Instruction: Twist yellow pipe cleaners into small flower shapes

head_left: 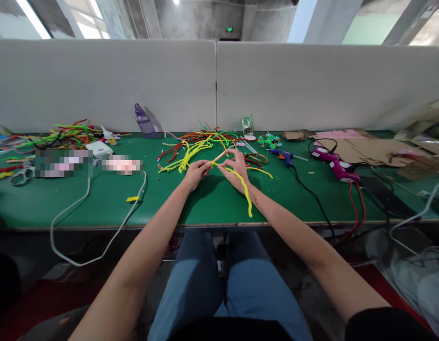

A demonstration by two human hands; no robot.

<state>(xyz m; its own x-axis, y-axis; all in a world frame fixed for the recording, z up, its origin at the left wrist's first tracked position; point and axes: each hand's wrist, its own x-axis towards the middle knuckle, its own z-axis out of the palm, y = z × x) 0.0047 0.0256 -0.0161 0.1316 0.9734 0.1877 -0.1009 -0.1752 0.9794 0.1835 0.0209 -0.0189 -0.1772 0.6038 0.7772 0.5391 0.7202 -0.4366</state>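
**Yellow strand [245,189] in hand, looks early**

Left hand [197,173] pinches the strand near a thin stick [220,156]. Right hand [237,169] is at both; can't tell what it clamps. Strand is held above the table [162,201], tail draping past right wrist. Little shaping visible, long tail left loose. Yellow pile [191,154] behind unworked.

Pipe cleaners [191,154] lie ctr of your tbl [287,203]; bottle [146,124] back-L of 'em, glue gun [286,157] R, scissors [23,174] far L, partition [98,85] behind.

Pipe cleaners [188,154] on green tabletop [102,199]
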